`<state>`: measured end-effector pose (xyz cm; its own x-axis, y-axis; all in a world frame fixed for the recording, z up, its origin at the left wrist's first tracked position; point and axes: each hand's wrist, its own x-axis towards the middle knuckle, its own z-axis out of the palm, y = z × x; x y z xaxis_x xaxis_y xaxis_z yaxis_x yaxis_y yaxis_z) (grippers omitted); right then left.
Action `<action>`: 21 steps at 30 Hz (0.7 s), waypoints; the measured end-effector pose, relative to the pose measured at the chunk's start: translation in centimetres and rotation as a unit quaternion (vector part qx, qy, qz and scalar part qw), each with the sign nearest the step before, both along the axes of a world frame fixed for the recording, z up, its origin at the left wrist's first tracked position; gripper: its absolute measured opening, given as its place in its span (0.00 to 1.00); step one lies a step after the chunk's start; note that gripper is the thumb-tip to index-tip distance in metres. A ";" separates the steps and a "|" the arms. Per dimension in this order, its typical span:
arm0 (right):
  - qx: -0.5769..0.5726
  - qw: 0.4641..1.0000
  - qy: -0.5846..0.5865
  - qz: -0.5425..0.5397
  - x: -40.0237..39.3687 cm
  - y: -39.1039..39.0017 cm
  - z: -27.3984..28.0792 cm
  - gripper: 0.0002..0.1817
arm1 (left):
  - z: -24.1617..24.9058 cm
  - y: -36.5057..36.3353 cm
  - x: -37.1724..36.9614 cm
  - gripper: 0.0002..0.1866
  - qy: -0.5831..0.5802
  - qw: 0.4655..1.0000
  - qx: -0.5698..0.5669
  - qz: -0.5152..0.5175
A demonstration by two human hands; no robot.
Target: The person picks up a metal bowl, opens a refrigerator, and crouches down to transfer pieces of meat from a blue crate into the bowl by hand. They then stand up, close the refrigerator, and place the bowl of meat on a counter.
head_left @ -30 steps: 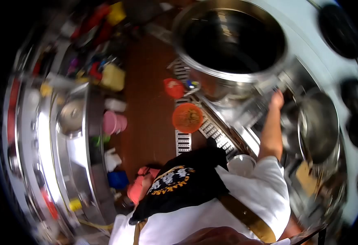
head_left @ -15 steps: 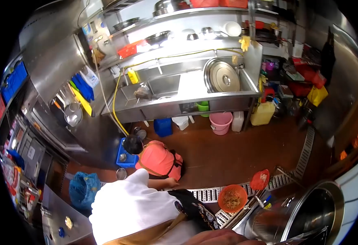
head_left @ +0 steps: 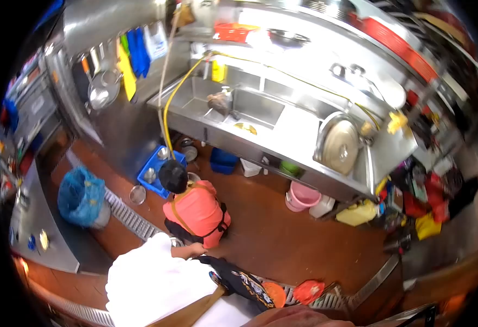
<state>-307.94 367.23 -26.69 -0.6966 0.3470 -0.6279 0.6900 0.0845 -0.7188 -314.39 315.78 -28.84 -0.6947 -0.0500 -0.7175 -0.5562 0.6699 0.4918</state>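
Observation:
Below the white sleeve [head_left: 141,278], my left hand [head_left: 197,249] hangs close behind a crouching person in a pink shirt [head_left: 198,210]. It looks small and blurred, so its fingers do not show clearly. A black cloth with pale lettering [head_left: 244,283] lies across my front beside a brown strap [head_left: 192,308]. At the bottom edge shows a bare part of an arm [head_left: 299,317]; my right hand itself is out of sight. The crouching person leans over a blue crate [head_left: 147,173] holding metal bowls.
A steel sink [head_left: 258,106] with a large round lid [head_left: 341,147] runs along the wall. A pink bucket [head_left: 303,195] and a yellowish jug [head_left: 357,213] stand under it. On the left is a blue-lined bin [head_left: 81,196]. An orange basin [head_left: 274,293] sits by the floor drain.
My view has turned and tilted, so the room appears rotated. The orange basin is now mostly hidden, and the large steel pot has dropped out of view. My left hand appears further left.

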 end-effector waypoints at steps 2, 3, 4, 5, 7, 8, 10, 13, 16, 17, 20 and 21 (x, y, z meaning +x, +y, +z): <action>0.008 0.999 0.018 0.040 -3.8 1.2 -0.6 0.13 | 1.1 -1.4 -1.6 0.22 0.014 1.000 0.001 -0.003; 0.014 0.996 0.066 0.061 -7.2 2.2 -1.0 0.13 | 1.3 -2.3 -1.8 0.20 0.040 0.997 -0.013 -0.067; 0.014 0.986 0.144 0.082 -12.5 4.2 -1.5 0.12 | 1.0 -2.4 -1.4 0.22 0.059 0.998 -0.012 0.000; 0.004 0.969 0.225 0.097 -17.4 5.3 -2.7 0.12 | 2.6 -2.2 -1.4 0.24 0.083 0.994 -0.017 0.065; 0.094 0.909 0.365 0.179 -31.7 -3.7 15.1 0.10 | 3.8 -2.2 -0.4 0.23 0.086 0.992 0.014 0.094; 0.154 0.881 0.362 0.264 -38.8 -5.3 20.5 0.11 | 3.9 -2.4 -2.3 0.23 0.110 0.987 0.040 0.112; 0.249 0.820 0.437 0.274 -52.1 -10.9 29.6 0.11 | 6.9 -1.6 -2.6 0.17 0.178 0.958 0.072 0.213; 0.349 0.679 0.568 0.307 -67.3 -21.1 45.1 0.15 | 3.2 -2.0 -0.9 0.17 0.094 0.940 0.065 0.321; 0.392 0.528 0.690 0.303 -80.5 -29.7 56.9 0.15 | 1.6 -1.0 -0.3 0.16 -0.001 0.898 0.048 0.437; 0.418 0.539 0.655 0.325 -81.1 -32.3 61.3 0.19 | 1.4 0.0 -0.9 0.16 -0.023 0.880 0.043 0.473; 0.511 0.452 0.625 0.379 -92.8 -37.2 65.9 0.22 | 2.8 3.1 -4.5 0.15 -0.040 0.828 0.037 0.558; 0.540 0.434 0.588 0.418 -94.9 -38.8 67.3 0.22 | 3.4 4.6 -5.8 0.15 -0.033 0.817 0.039 0.574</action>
